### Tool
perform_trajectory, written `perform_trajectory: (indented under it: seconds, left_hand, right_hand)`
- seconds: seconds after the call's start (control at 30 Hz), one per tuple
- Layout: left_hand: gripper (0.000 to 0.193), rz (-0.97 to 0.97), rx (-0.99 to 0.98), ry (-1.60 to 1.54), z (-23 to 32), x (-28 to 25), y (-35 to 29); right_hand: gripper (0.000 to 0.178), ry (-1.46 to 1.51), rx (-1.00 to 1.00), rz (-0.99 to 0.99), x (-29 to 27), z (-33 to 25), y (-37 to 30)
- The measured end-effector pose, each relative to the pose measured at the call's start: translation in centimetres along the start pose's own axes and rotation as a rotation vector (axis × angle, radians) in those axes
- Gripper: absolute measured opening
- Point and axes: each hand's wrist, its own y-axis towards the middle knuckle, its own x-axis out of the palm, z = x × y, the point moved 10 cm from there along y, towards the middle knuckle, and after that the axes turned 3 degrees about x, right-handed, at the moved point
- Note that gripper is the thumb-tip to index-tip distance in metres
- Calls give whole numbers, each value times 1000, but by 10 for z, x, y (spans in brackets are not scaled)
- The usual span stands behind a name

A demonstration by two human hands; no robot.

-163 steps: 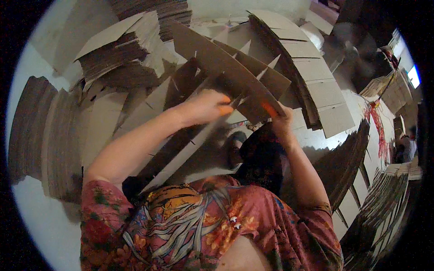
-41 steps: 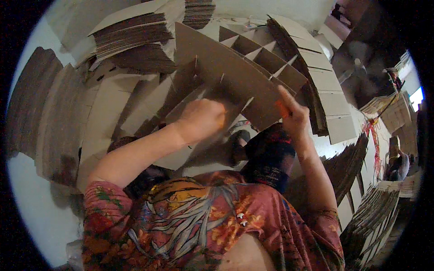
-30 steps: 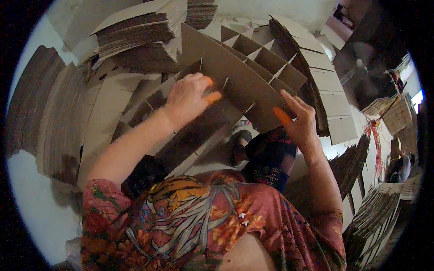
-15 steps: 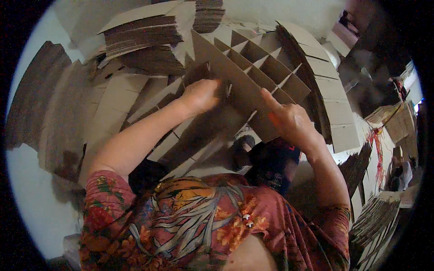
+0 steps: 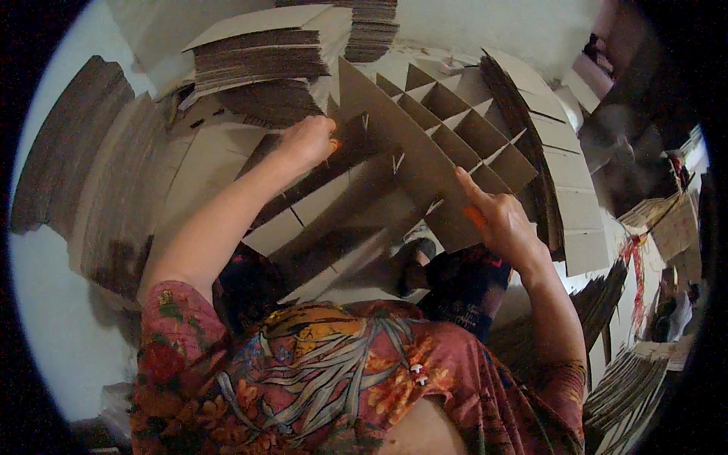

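Observation:
A cardboard divider grid (image 5: 460, 125) of interlocked strips stands tilted in front of me, its long near panel (image 5: 402, 129) running diagonally toward my right knee. My right hand (image 5: 502, 227) grips the near end of that panel, index finger laid along its top edge and an orange cover on another digit. Left of the grid, my left hand (image 5: 305, 142) is closed, with orange on its fingertips. Whatever it may pinch is hidden. Below it lie slotted cardboard strips (image 5: 303, 212), partly in shadow.
Stacks of flat cardboard stand at the back (image 5: 258, 61), on the left (image 5: 114, 182) and on the right (image 5: 550, 144). More strips (image 5: 633, 394) lie at lower right, near red string (image 5: 635, 265). A blurred fan (image 5: 622, 148) is at the far right.
My left hand has drawn back left, away from the grid's panel. My right hand keeps its hold, and the whole view has shifted slightly.

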Motion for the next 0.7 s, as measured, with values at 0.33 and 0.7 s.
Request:
perform_trajectory:
  seconds: [0.33,0.7]
  left_hand:
    - [17,-111,-100,-101,-24,21,0]
    - [44,641,32,31,-73,-110,31]
  right_hand:
    - [60,-132,47,-98,15,4,-1]
    - [69,-152,37,-27,48,34,17]
